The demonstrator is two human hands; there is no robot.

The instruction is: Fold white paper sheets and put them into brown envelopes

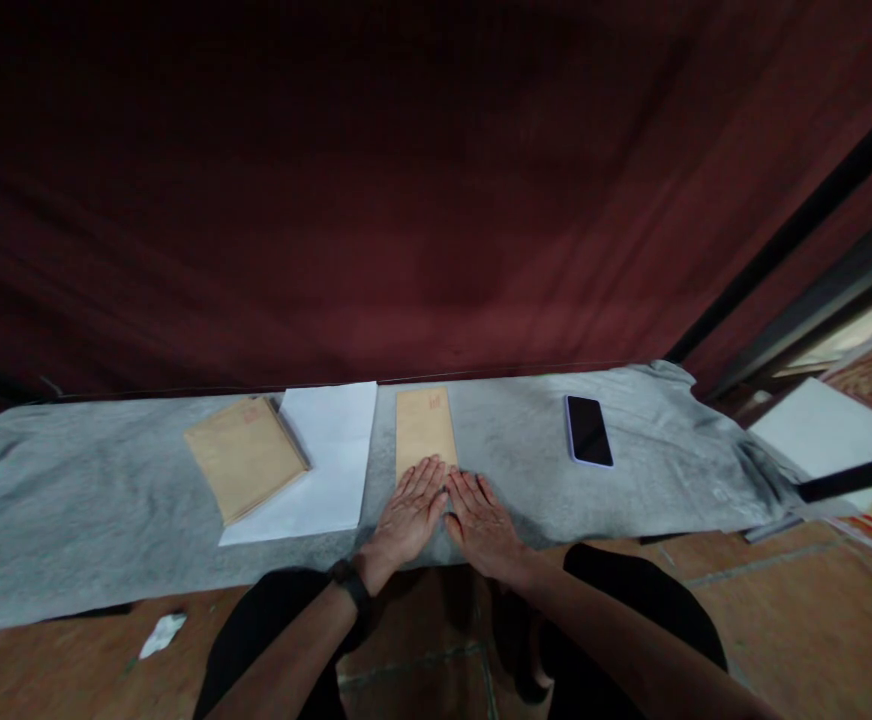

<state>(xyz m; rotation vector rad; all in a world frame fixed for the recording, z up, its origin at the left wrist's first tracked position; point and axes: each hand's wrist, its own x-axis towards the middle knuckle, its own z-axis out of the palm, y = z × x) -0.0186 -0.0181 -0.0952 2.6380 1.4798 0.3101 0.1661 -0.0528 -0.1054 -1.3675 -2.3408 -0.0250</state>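
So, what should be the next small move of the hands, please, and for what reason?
Probably lift the right hand a little, with the left hand resting flat: together they hide the near end of the brown envelope, so whether that end lies flat cannot be seen.

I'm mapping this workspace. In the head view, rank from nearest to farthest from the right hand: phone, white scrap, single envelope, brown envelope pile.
1. Single envelope: touching the right hand.
2. Phone: to the right.
3. Brown envelope pile: to the left.
4. White scrap: farther left, on the floor.
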